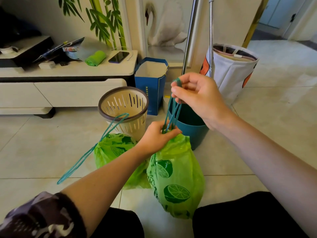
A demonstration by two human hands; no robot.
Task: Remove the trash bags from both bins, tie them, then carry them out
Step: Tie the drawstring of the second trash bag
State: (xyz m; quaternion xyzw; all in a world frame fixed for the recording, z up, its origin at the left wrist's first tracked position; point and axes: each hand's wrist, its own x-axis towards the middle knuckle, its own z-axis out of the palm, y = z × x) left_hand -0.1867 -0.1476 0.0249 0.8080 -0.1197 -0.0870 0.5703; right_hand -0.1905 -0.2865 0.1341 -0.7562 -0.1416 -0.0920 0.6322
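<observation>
Two green bags printed with lime slices stand on the tiled floor (257, 134), touching each other. The near bag (178, 179) is bulging, its neck gathered shut under the left hand (157, 136), whose fingers (171, 132) close around the puckered top. The right hand (197, 98) is above it, fingers pinched on the teal drawstring (175, 110), which runs taut in loops between the two hands. The far bag (113, 148) is already cinched; its drawstring loop (82, 158) trails slack to the left over the floor. Just behind the bags are a beige slotted bin (125, 109) and a teal bin (193, 129), both without liners. A blue paper bag (151, 83) and a white table (68, 71) close off the back; the floor is open to the right.
</observation>
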